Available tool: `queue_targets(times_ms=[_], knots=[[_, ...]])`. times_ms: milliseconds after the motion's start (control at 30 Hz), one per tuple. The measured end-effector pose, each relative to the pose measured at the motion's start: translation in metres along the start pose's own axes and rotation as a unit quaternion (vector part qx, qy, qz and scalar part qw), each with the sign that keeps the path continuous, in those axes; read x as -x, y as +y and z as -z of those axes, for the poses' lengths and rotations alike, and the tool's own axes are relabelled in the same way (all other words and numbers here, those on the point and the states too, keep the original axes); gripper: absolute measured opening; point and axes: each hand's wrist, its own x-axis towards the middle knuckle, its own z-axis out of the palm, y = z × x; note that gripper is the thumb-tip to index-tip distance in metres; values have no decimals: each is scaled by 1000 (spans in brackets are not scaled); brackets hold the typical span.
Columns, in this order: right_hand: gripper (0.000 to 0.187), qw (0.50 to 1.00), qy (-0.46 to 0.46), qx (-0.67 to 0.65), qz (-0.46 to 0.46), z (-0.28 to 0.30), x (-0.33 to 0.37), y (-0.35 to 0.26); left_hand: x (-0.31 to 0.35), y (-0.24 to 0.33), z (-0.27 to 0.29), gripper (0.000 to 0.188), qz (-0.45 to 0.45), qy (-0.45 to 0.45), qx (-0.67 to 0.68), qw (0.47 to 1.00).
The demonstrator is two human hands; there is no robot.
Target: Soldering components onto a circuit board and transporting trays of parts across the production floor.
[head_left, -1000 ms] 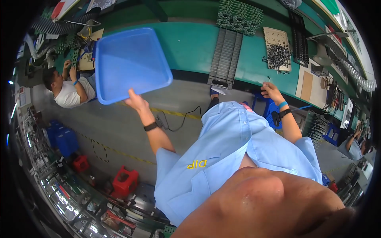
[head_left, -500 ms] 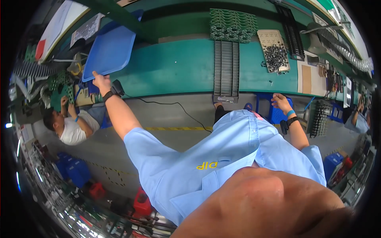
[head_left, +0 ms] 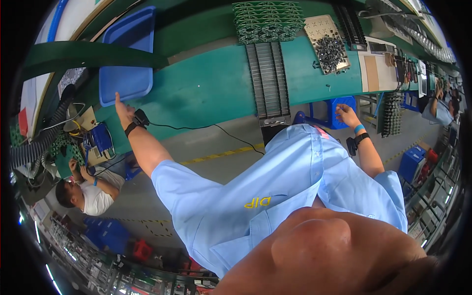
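At the left of the bench lies an empty blue plastic tray [head_left: 126,84], partly hidden behind a green beam. My left hand [head_left: 125,111] reaches to the tray's near edge with fingers stretched out, not wrapped round it; whether they touch the rim I cannot tell. Off the near side of the bench hangs my right hand [head_left: 348,116], its fingers loosely bent and apart, with nothing visible in them. A black device is strapped to each wrist.
The green bench [head_left: 206,81] holds a black slotted rack [head_left: 269,81], a stack of green boards [head_left: 268,22] and a beige tray [head_left: 320,23] of small black parts. A black cable [head_left: 196,128] trails from my left wrist. A co-worker [head_left: 93,194] sits at the left; a blue stool [head_left: 330,114] stands under the bench.
The blue tray has shifted farther back and turned straighter, now crossing behind the green beam. My left fingers have let go of its rim and straightened. The whole view has turned somewhat.
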Motion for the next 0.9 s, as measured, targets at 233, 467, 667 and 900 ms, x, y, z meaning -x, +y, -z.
queue_targets(times_ms=[233,467,667,900], knots=[[45,998,34,2,53,5,-17,43,2,-72,-79,43,-238,118,-62,962],[46,988,52,105,97,18,-52,30,229,-208,-210,50,-428,160,-168,874],[45,987,49,104,110,54,-69,101,448,-327,-303,33,-351,-195,-95,911],[44,994,11,24,106,130,-89,210,545,-408,-452,43,-450,-417,-382,691]])
